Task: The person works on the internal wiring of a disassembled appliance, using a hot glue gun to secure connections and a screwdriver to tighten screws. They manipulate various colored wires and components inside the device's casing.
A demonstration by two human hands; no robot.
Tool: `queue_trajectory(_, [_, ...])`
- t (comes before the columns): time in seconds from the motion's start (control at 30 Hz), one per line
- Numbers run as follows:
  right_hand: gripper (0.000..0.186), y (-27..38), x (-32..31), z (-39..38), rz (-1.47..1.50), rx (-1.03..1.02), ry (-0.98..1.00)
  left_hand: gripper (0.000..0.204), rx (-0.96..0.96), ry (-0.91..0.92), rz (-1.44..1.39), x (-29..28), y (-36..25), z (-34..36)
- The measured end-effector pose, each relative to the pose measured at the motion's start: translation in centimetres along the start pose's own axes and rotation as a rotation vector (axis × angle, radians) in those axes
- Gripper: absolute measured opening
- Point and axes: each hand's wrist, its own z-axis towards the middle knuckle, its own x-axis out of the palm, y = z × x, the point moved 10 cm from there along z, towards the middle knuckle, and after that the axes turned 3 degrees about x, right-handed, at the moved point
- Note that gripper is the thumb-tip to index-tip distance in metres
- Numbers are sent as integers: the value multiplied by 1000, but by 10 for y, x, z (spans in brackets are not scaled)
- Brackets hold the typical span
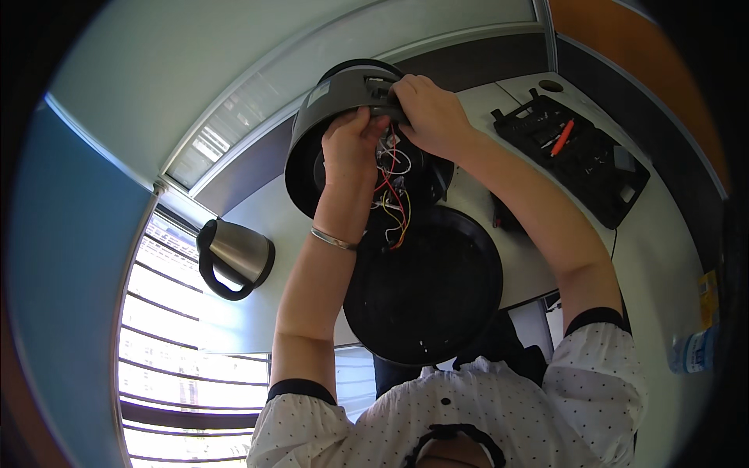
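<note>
A grey round appliance housing (308,132), like a rice cooker's, lies tipped on its side with its open end toward me. Red, yellow and white wires (399,183) hang out of it. In front of it rests a round black base cover (425,288), close to my body; the wires run down to its far edge. My left hand (351,148) reaches up to the housing's rim, thumb and fingers closed on it beside the control panel part (381,87). Fingers bent, my right hand (429,113) grips that panel part from the right. The fingertips inside are partly hidden.
A steel kettle (238,257) with a black handle stands at the left by the window blinds. At the right lies an opened black tool case (593,171) with a red screwdriver (562,138) on it. A plastic bottle (694,351) is at the far right. Partition walls (476,54) enclose the desk.
</note>
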Motion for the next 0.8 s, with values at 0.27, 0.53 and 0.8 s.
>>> queue_trajectory(0.27, [36,1,4,-3,-55,-15,-81,28,3,126,188,8,-18,-16])
queue_trajectory(0.53, [42,14,3,-2,-94,-136,-107,21,405,135,693,-12,-46,-28])
queue_trajectory(0.8, [42,3,6,-4,-98,-39,-84,24,42,180,384,2,-25,-20])
